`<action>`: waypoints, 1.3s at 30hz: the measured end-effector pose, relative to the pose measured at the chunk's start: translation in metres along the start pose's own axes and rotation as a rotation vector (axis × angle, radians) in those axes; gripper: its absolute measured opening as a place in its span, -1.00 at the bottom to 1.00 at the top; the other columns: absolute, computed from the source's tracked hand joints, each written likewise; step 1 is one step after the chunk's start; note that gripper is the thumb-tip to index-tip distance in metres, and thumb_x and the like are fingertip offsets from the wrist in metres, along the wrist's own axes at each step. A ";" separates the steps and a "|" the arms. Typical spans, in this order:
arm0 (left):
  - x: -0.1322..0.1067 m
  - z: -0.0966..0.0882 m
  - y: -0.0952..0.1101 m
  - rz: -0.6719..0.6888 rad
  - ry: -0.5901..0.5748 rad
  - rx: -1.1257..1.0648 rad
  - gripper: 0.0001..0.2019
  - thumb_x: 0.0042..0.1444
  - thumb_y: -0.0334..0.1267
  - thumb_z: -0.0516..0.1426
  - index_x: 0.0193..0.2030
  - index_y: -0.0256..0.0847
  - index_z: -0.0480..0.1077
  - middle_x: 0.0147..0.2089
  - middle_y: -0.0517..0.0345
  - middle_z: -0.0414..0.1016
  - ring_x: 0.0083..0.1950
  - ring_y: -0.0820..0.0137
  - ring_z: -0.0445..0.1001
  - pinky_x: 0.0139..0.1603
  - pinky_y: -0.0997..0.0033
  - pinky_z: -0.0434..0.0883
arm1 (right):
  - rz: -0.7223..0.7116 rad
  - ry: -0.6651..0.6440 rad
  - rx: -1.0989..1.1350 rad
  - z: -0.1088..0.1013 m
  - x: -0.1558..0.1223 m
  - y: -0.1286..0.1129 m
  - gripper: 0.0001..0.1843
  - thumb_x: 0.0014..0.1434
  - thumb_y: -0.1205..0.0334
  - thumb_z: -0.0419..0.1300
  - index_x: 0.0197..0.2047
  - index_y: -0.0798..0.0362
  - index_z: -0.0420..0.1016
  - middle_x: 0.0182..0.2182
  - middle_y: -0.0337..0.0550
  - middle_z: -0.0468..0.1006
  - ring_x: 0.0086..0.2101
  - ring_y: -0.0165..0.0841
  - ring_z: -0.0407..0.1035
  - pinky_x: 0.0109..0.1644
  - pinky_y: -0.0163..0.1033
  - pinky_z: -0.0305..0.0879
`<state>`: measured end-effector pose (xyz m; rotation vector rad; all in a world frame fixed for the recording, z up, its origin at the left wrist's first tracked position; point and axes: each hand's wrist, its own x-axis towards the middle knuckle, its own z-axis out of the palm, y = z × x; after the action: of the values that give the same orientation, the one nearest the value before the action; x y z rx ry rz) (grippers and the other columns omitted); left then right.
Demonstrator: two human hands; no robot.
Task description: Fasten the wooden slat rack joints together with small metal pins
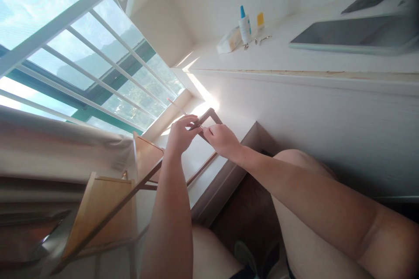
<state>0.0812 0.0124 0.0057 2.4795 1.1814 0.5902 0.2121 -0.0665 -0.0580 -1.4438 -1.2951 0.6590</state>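
Observation:
My left hand (182,133) is closed round the top corner of a thin brown metal frame (209,115) that belongs to a small rack with wooden shelves (101,209). My right hand (223,140) touches it from the right, with the fingers pinched on the same corner bar. A thin pale rod (176,105) sticks out beyond my left fingers towards the window. The rack leans over the white windowsill (204,170), and its lower part runs down to the bottom left. What the right fingertips pinch besides the bar is too small to make out.
A barred window (98,61) fills the upper left, with a curtain (59,148) below it. A white desk (294,56) carries a tablet (350,32), a blue-capped bottle (245,26), a small yellow item (260,18) and a tissue pack (229,40). My knees (301,161) are beside the desk front.

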 end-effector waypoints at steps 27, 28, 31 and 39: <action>0.000 0.001 -0.001 0.007 0.005 -0.003 -0.76 -0.02 -0.24 0.22 -0.16 -0.18 0.53 0.06 0.07 0.51 -0.09 0.28 0.52 -0.03 0.24 0.49 | -0.080 -0.042 -0.169 -0.003 0.001 0.000 -0.49 0.32 0.01 -0.02 -0.63 0.05 0.20 -0.65 -0.16 0.26 -0.47 -0.32 0.27 -0.35 -0.23 -0.01; 0.000 0.001 -0.001 0.010 0.005 0.002 -0.76 -0.02 -0.25 0.22 -0.16 -0.17 0.53 0.06 0.08 0.51 -0.09 0.28 0.52 -0.03 0.24 0.49 | -0.082 -0.037 -0.159 -0.002 0.001 0.000 -0.49 0.31 0.02 -0.01 -0.63 0.05 0.20 -0.66 -0.16 0.25 -0.48 -0.33 0.26 -0.35 -0.23 -0.02; 0.000 0.001 -0.001 0.016 -0.001 -0.002 -0.74 -0.01 -0.26 0.21 -0.13 -0.17 0.52 0.05 0.09 0.51 -0.13 0.31 0.53 -0.04 0.25 0.49 | -0.078 -0.033 -0.130 -0.003 0.002 0.000 -0.48 0.30 0.02 0.02 -0.65 0.04 0.16 -0.68 -0.20 0.19 -0.51 -0.36 0.21 -0.37 -0.23 -0.05; 0.000 0.001 -0.002 0.019 0.002 -0.002 -0.75 -0.01 -0.25 0.22 -0.14 -0.17 0.53 0.05 0.10 0.51 -0.10 0.30 0.51 -0.05 0.28 0.49 | 0.099 -0.201 0.364 0.000 0.006 0.000 -0.48 0.28 0.06 -0.04 -0.69 0.01 0.05 -0.74 -0.29 0.11 -0.67 -0.50 0.01 -0.54 -0.26 -0.10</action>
<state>0.0810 0.0138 0.0037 2.4919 1.1584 0.5990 0.2140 -0.0605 -0.0570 -1.1686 -1.1850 1.0701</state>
